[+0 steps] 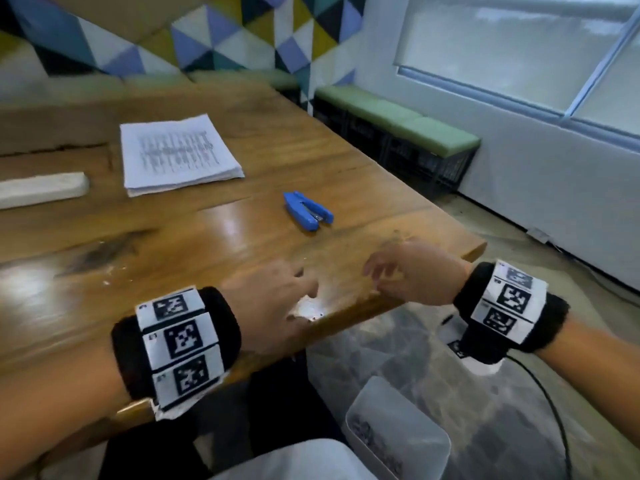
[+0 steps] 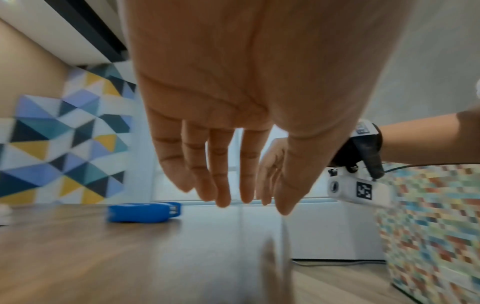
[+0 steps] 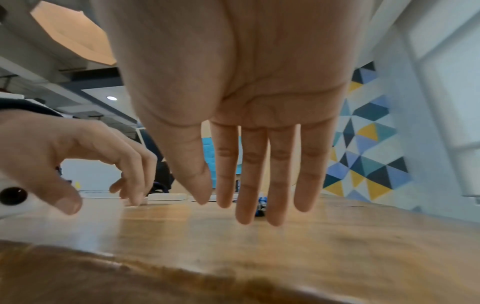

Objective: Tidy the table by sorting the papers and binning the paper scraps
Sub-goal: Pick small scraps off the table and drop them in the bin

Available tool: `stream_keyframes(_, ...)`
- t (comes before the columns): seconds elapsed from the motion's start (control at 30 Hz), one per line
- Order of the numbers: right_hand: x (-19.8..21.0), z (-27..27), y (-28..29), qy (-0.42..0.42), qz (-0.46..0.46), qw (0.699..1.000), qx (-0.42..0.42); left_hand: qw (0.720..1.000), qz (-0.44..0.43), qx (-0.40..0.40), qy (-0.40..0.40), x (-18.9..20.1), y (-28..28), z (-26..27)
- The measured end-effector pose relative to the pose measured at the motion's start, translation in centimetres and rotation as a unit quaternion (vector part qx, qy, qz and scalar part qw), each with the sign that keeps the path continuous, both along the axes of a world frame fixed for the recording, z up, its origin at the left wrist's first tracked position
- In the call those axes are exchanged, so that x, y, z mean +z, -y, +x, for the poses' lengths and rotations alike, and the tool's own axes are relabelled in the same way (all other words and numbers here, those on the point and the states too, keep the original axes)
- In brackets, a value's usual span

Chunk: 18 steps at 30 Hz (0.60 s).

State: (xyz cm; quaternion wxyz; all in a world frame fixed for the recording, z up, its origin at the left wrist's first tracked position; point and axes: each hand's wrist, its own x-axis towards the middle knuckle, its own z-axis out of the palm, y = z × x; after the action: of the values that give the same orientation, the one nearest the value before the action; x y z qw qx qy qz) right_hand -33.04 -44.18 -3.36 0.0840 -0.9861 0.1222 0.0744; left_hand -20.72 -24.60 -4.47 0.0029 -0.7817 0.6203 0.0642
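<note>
Wooden and glossy, the worktop (image 1: 363,174) carried a neat stack of printed papers (image 1: 178,154) toward its far left, squared up and lying flat. A blue stapler (image 1: 307,210) lay nearer the middle, apart from the stack, and a long white block (image 1: 41,189) sat at the left edge of the head view.

At the near edge, a small white paper scrap (image 1: 308,310) lay on the wood just beside the left hand (image 1: 273,299), between the two hands. A few tiny white flecks (image 1: 110,271) were scattered further left on the surface.

The left hand hovered low over the worktop with its grip released; its wrist view showed fingers (image 2: 221,170) straight and pointing down, holding nothing. The right hand (image 1: 412,270) was over the near right corner of the worktop, its grip likewise released, with fingers (image 3: 252,176) extended and empty in its wrist view.

Below the worktop's edge, a translucent white bin (image 1: 398,431) stood on the floor, with some dark, blurred contents inside. A green-cushioned bench (image 1: 398,116) ran along the far wall under the window.
</note>
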Motion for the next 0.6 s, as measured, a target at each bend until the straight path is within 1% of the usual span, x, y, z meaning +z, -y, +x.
stream_keyframes(0.07,0.4,2.2,-1.2,-0.013,-0.014,1.000,0.017,0.999,-0.014,0.047,-0.006,0.5,-2.2,2.1)
stream_keyframes(0.13,0.2,4.1,-2.2,-0.041,-0.023,0.999,0.024,0.997,-0.009,0.082,-0.007,0.9,-4.4,4.1)
stream_keyframes(0.27,-1.2,7.1,-3.8,-0.131,-0.095,0.985,0.066,0.985,0.037,0.169,-0.002,0.3,-8.9,7.4)
stream_keyframes(0.33,-1.6,7.8,-4.8,-0.158,-0.108,0.979,0.067,0.974,0.075,0.212,0.001,-0.3,-11.1,8.8)
stream_keyframes(0.43,-2.1,8.3,-6.4,-0.171,-0.095,0.978,0.077,0.955,0.128,0.267,0.003,-0.8,-13.7,10.2)
stream_keyframes(0.6,-2.8,9.6,-9.3,-0.182,-0.042,0.977,0.102,0.927,0.168,0.336,-0.007,-0.8,-16.3,11.1)
